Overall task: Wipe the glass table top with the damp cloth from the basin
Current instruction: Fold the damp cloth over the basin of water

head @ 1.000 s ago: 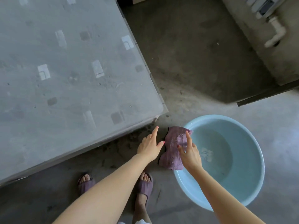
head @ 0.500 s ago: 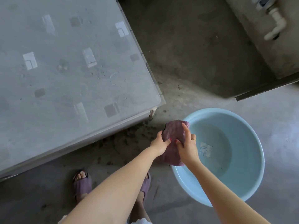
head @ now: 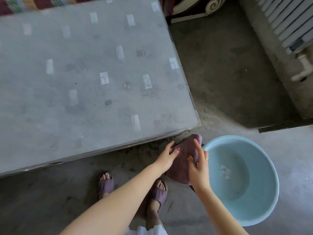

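A lived-in home room: a bare concrete floor, a white radiator at upper right, a patterned blanket along the top edge, slippers at the bottom.

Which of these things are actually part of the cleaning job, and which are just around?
Part of the job:
purple damp cloth, held by both hands
light blue plastic basin
grey patterned glass table top

Just around:
white ribbed radiator
purple slippers
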